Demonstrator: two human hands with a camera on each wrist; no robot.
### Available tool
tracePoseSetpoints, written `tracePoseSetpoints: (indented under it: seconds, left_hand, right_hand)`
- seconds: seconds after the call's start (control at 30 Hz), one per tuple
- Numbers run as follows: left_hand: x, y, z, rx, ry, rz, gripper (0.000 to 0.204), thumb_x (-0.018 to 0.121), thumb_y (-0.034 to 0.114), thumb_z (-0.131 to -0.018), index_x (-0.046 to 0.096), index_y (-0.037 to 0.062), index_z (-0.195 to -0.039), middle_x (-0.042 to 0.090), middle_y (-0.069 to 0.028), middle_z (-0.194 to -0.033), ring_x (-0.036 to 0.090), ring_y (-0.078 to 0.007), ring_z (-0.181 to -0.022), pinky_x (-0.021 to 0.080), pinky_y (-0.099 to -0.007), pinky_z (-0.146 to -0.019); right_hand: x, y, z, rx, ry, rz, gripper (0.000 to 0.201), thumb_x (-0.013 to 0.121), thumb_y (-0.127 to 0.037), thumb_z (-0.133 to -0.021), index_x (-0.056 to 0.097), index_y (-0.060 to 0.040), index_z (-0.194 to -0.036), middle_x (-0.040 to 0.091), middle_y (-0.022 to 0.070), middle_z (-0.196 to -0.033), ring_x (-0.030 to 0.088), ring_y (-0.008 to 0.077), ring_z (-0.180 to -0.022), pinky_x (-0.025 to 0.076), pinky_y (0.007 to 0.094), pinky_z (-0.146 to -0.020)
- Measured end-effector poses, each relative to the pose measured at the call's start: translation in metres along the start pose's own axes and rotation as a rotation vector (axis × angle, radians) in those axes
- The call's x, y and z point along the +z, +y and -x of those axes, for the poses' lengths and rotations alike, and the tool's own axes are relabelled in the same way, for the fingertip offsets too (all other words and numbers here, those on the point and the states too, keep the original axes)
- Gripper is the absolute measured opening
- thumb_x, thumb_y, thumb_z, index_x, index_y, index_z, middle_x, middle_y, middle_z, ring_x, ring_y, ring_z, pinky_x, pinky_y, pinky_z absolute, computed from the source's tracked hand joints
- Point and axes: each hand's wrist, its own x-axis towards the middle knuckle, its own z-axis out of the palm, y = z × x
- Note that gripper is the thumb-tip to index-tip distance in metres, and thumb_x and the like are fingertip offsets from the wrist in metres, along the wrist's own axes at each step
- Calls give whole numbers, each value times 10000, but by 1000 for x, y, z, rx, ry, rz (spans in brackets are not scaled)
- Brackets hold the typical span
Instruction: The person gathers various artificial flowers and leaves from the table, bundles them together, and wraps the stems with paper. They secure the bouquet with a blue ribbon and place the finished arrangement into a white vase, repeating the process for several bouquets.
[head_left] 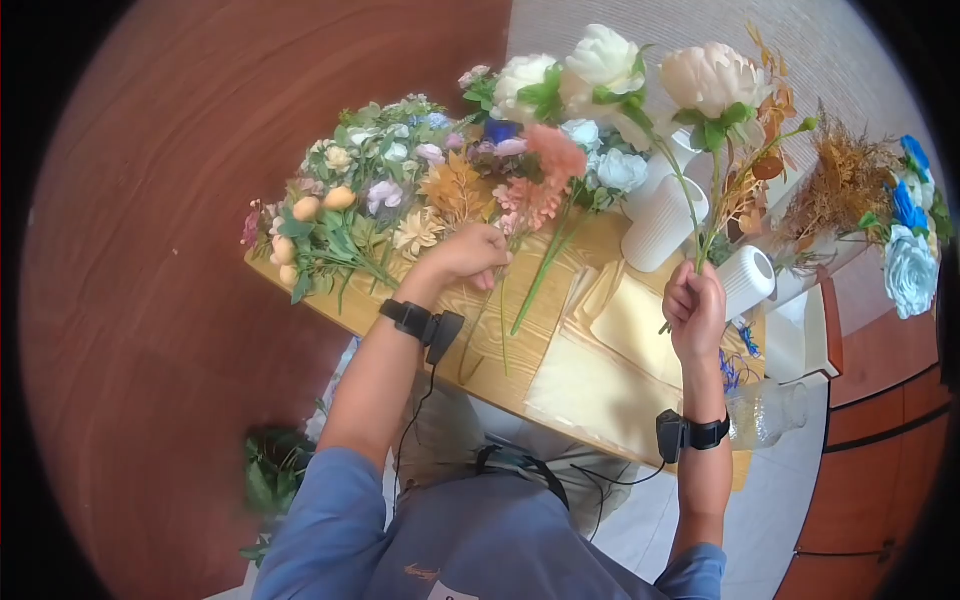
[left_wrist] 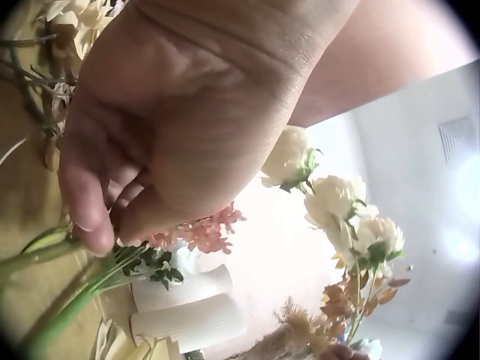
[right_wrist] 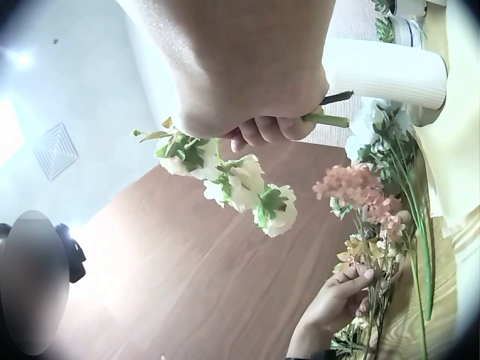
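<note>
My right hand (head_left: 694,310) grips the stems of large cream peonies (head_left: 712,80) and a sprig of orange-brown leaves (head_left: 778,105), held upright over the table's right part. In the right wrist view, the cut stem ends (right_wrist: 327,120) stick out beside that hand's curled fingers. My left hand (head_left: 468,254) is low over the flowers at the table's middle; in the left wrist view its thumb and fingertips (left_wrist: 94,232) pinch a green stem (left_wrist: 37,259). Coral-pink blossoms (head_left: 545,165) lie just beyond it, next to a thicker green stem (head_left: 540,285).
Assorted artificial flowers (head_left: 385,170) cover the table's left part. White ribbed vases (head_left: 660,225) lie or stand by the right hand. Cream paper sheets (head_left: 600,370) lie near the front edge, with a clear glass vase (head_left: 768,412) at right. Blue flowers (head_left: 910,270) are far right.
</note>
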Motion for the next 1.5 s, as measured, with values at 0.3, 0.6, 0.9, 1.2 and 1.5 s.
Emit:
tracePoseSetpoints:
  seconds: [0.3,0.6,0.9,1.2,1.5]
  left_hand:
    - [0,-9,11,188,-166,414,111,553,96,-939,471,66,-1008,668,-179,-1018,622,-98,-638,506,-193,-513]
    - [4,0,10,398,-13,512,132,568,92,-928,495,86,-1038,680,-157,-988,617,-97,-716,497,-201,-555]
    - [17,40,22,550,175,446,268,569,80,-930,491,22,-1179,694,-138,-947,584,-65,-675,468,-189,-594]
    - [60,118,36,645,149,303,269,608,94,-904,560,-50,-1126,703,-108,-899,614,-81,-735,484,-207,-622]
    - [82,134,17,676,207,179,200,605,69,-875,606,-31,-1047,707,-69,-823,544,-41,-640,443,-194,-569]
  right_hand:
    - [4,5,0,-22,-27,-70,130,372,-138,-876,429,-54,-794,288,-41,-573,226,50,-445,169,215,-391]
    - [9,9,4,-33,18,-109,121,369,-129,-880,427,-61,-798,296,-36,-577,223,52,-450,177,210,-394]
    - [2,21,-4,-11,4,-143,128,380,-126,-902,445,-58,-814,296,-41,-562,231,52,-430,171,219,-378]
    - [6,51,-6,-106,-33,18,161,413,-187,-978,492,-47,-962,411,2,-677,381,84,-543,357,225,-464]
    - [1,59,-3,-179,-125,120,248,393,-210,-1013,512,-8,-1093,619,116,-958,586,147,-767,484,265,-711]
